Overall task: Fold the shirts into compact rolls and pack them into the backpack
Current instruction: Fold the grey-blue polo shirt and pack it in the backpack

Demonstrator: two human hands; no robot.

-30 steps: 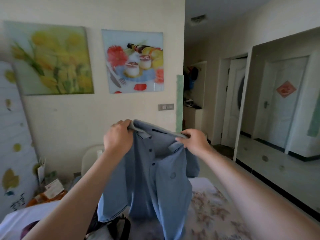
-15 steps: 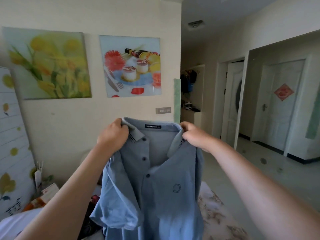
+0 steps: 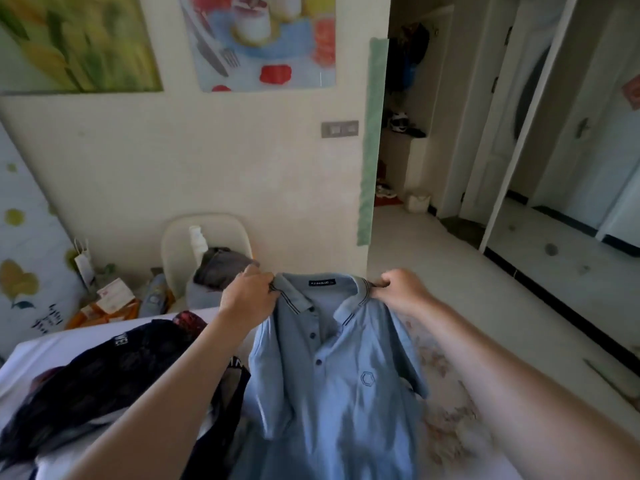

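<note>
Above bed point(image 3: 450, 420): two hands, left hand point(image 3: 247, 296), right hand point(image 3: 401, 287), grip one blue shirt point(image 3: 332, 393).

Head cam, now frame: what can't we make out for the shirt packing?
Blue polo shirt: hem cut off by the bottom edge, head view.
Collar label: print too small to read.
Backpack: not identifiable; the dark pile on the left is blurred and partly behind the left forearm.
Left hand and right hand: palms face away, so grip depth on the collar is hidden.
</note>
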